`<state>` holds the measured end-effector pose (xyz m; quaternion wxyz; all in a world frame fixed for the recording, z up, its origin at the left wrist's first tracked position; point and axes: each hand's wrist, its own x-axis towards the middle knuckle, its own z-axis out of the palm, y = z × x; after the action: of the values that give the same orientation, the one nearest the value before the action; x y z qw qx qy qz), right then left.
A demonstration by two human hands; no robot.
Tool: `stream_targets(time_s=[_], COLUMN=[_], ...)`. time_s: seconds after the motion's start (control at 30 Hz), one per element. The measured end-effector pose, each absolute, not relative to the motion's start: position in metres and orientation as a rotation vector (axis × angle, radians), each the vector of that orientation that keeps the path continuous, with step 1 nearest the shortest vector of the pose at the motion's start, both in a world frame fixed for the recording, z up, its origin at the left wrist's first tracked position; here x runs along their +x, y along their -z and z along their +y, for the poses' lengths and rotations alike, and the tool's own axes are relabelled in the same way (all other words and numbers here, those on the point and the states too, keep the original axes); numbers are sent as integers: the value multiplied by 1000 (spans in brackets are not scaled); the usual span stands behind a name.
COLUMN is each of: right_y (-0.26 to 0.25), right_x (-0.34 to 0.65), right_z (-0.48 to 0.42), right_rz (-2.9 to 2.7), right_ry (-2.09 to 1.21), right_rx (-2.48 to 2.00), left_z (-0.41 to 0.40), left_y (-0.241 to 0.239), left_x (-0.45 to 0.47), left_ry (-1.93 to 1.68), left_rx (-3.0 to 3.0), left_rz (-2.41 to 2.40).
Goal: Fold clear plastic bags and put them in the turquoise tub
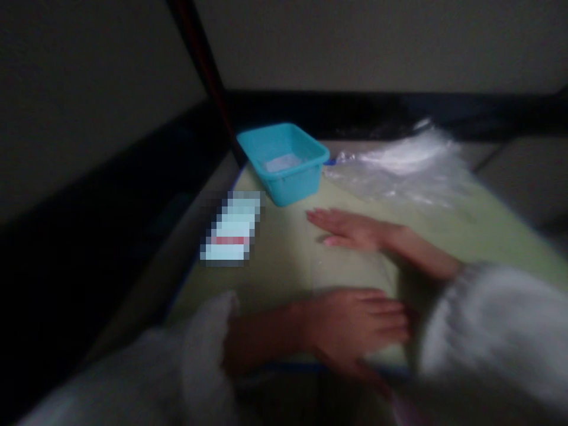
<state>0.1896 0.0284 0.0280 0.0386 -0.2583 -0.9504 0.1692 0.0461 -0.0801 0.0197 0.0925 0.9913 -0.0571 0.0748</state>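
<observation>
My right hand (355, 229) lies flat on the table with its fingers stretched out to the left. Nearer to me, my left hand (357, 325) is also laid flat, fingers pointing right, at the table's front edge. Between the two hands a thin clear plastic sheet or bag (348, 269) rests on the tabletop; its outline is faint, and both hands seem to press on its ends. Neither hand grips anything that I can see. Something pink (408, 411), too blurred to name, shows below my left hand.
A turquoise plastic basket (295, 184) with something pale inside stands at the table's far left corner. Crumpled clear plastic bags (408, 163) lie at the back right. A blurred-out, lit rectangle like a phone (231, 228) lies by the left edge of the yellow-green table (284, 254).
</observation>
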Motion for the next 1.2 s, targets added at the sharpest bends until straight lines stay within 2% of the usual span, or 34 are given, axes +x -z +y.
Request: stream_targets(time_s=[0.2, 0.43, 0.57, 0.8, 1.0, 1.2], right_y=[-32, -38, -29, -25, -31, -25], right_x=[214, 263, 280, 266, 235, 231], right_z=[35, -9, -27, -43, -71, -83], right_rz=[-2798, -2750, -2705, -2691, -2760, -2896], right_ry=[-465, -384, -298, -241, -341, -505], right_rx=[-834, -955, -1022, -900, -631, -564], left_z=[-82, -64, -40, -27, -14, -11], left_y=[-23, -44, -34, -16, -25, -21], left_x=[44, 30, 22, 13, -6, -12], left_ry=[-215, -302, -233, -211, -216, -49], left_rx=[2902, 2805, 2830, 2897, 2901, 2888], left_rz=[-142, 120, 398, 462, 654, 746])
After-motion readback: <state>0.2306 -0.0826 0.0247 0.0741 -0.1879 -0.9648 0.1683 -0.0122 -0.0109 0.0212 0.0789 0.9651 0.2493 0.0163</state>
